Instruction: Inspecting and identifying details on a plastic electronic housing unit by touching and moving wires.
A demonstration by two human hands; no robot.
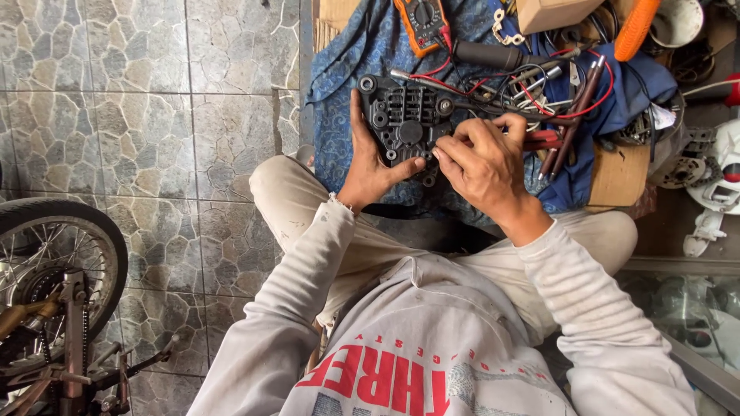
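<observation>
A black metal engine part [405, 119] with round bosses and ribs is held upright over a blue patterned cloth [358, 54]. My left hand [370, 166] grips its left side and bottom, thumb along the edge. Fingers pinched, my right hand [482, 162] presses against the part's right edge; whether it holds a small piece I cannot tell. An orange multimeter [422, 23] with red and black leads [532, 96] lies just beyond the part. I sit with knees apart in beige trousers.
A motorcycle rear wheel [54, 262] with chain stands at the lower left on a stone-pattern tile floor [154, 115]. Tools, a cardboard box [551, 11], an orange handle [636, 27] and white machine parts [721, 169] crowd the upper right. A glass case [686, 308] is at the right.
</observation>
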